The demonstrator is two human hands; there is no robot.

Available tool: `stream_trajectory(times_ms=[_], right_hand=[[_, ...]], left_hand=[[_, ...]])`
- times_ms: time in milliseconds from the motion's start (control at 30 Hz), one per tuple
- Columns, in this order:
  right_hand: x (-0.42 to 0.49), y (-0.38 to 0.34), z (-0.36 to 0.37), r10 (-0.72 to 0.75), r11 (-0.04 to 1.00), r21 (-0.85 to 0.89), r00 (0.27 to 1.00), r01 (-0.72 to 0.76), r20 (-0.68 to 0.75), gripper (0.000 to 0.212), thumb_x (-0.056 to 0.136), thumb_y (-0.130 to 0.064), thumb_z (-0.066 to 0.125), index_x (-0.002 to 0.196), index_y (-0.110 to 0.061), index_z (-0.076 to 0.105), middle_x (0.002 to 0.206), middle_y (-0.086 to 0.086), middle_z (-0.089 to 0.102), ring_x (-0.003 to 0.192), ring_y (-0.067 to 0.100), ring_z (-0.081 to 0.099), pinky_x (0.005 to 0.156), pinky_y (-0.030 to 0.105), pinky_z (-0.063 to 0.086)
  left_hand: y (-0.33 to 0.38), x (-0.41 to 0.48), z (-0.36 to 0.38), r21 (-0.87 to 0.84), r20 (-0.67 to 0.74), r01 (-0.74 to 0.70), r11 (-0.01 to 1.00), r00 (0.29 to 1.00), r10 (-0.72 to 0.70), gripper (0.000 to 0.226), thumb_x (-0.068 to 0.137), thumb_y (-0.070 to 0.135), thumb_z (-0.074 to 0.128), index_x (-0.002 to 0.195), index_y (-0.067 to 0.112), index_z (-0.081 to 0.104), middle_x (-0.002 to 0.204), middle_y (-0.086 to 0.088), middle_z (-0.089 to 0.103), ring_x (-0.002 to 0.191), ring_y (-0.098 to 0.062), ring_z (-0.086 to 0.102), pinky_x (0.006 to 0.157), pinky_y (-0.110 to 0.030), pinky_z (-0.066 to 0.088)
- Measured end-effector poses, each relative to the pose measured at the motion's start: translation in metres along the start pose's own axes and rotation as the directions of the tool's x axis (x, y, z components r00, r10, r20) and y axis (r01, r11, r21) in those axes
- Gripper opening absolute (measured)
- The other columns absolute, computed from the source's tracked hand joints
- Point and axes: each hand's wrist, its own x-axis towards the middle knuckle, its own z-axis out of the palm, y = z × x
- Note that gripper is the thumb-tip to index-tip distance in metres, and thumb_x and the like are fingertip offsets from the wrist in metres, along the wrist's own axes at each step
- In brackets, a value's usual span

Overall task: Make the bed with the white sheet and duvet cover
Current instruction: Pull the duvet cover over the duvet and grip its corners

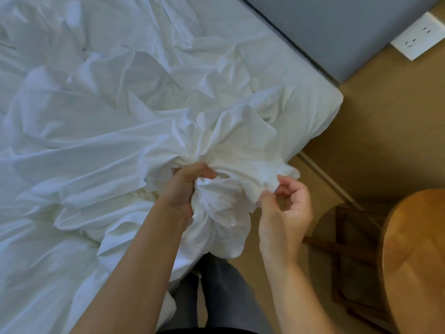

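A crumpled white duvet cover [101, 131] lies spread in folds over the bed, above a white fitted sheet [310, 97] that shows at the mattress corner. My left hand [185, 189] grips a bunched wad of the cover near the bed's front edge. Just to its right, my right hand [284, 208] pinches a loose edge of the same white cloth between thumb and fingers. The bunch hangs down between both hands over the mattress side.
A grey headboard panel [342, 32] runs along the top right. A white wall socket plate [419, 34] sits beside it. A round wooden stool [414, 256] stands on the tan floor [375, 131] at the right. My legs in grey trousers [224, 292] stand against the bed.
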Motion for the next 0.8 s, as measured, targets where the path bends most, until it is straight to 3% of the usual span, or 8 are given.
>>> stream_trajectory(times_ms=[100,233,367,433,533,600,733,800], right_hand=[[0.014,-0.011,0.004,0.588,0.667,0.475,0.797,-0.574,0.139,0.01,0.088,-0.011,0.061,0.097,-0.013,0.056,0.08,0.003,0.059,0.07,0.01,0.062,0.067,0.023,0.054],[0.035,-0.014,0.007,0.661,0.518,0.321,0.609,-0.793,0.439,0.019,0.095,-0.021,0.053,0.099,-0.006,0.063,0.085,0.012,0.073,0.085,0.023,0.068,0.08,0.035,0.055],[0.038,-0.005,0.009,0.591,0.766,0.168,0.782,-0.621,0.197,0.036,0.086,0.005,0.055,0.116,-0.013,0.057,0.101,0.004,0.066,0.086,0.016,0.065,0.067,0.021,0.055],[0.034,-0.002,0.003,0.382,0.911,-0.182,0.923,-0.37,0.035,0.044,0.085,0.006,0.055,0.117,-0.023,0.051,0.103,-0.006,0.055,0.091,0.009,0.057,0.069,0.014,0.05],[0.02,0.005,-0.005,-0.03,0.728,-0.676,0.99,0.114,0.135,0.063,0.079,-0.002,0.062,0.135,-0.02,0.04,0.126,-0.002,0.036,0.115,0.015,0.034,0.097,0.032,0.038],[0.015,0.003,-0.004,-0.175,0.681,-0.655,0.941,0.328,0.289,0.058,0.082,-0.012,0.064,0.135,-0.016,0.043,0.128,0.0,0.038,0.111,0.008,0.032,0.094,0.025,0.034],[0.016,-0.01,0.014,0.325,0.884,-0.464,0.784,-0.054,0.529,0.033,0.086,-0.046,0.061,0.106,-0.02,0.06,0.093,-0.013,0.059,0.082,-0.001,0.055,0.068,0.015,0.043],[0.017,-0.008,0.023,0.271,0.88,-0.474,0.809,0.01,0.521,0.025,0.085,-0.042,0.064,0.076,-0.019,0.058,0.071,-0.01,0.057,0.065,0.002,0.055,0.059,0.019,0.04]], left_hand=[[0.0,-0.001,-0.006,0.035,-0.011,0.021,0.999,1.0,-0.02,0.041,0.048,0.001,0.055,0.087,0.002,0.065,0.066,-0.008,0.067,0.054,-0.021,0.065,0.048,-0.024,0.052],[-0.005,-0.002,-0.006,0.064,-0.022,0.022,0.998,1.0,-0.021,0.051,0.047,-0.001,0.057,0.098,0.001,0.065,0.074,-0.01,0.07,0.06,-0.022,0.067,0.05,-0.027,0.053],[-0.006,0.002,-0.006,0.05,-0.013,0.012,0.999,1.0,-0.011,0.042,0.051,0.001,0.054,0.091,0.003,0.067,0.076,-0.009,0.07,0.062,-0.022,0.067,0.053,-0.027,0.054],[-0.007,0.001,-0.005,0.05,-0.004,0.022,0.998,1.0,-0.022,0.039,0.051,0.001,0.054,0.088,0.003,0.067,0.074,-0.01,0.069,0.06,-0.023,0.066,0.052,-0.027,0.054],[-0.01,0.001,-0.005,0.102,-0.002,0.034,0.994,0.999,-0.034,0.037,0.05,0.001,0.056,0.085,0.004,0.068,0.073,-0.009,0.069,0.06,-0.022,0.067,0.051,-0.028,0.054],[-0.011,0.0,-0.006,0.149,0.026,0.063,0.987,0.997,-0.067,0.035,0.047,0.0,0.06,0.079,0.006,0.072,0.075,-0.011,0.07,0.061,-0.023,0.067,0.053,-0.029,0.055],[-0.013,-0.004,-0.008,0.289,0.122,0.12,0.95,0.979,-0.161,0.041,0.052,-0.001,0.06,0.091,0.003,0.073,0.087,-0.017,0.071,0.076,-0.029,0.068,0.067,-0.035,0.058],[-0.013,-0.005,-0.008,0.335,0.155,0.126,0.934,0.97,-0.186,0.044,0.056,-0.002,0.057,0.099,0.002,0.071,0.093,-0.02,0.071,0.083,-0.031,0.068,0.077,-0.039,0.056]])
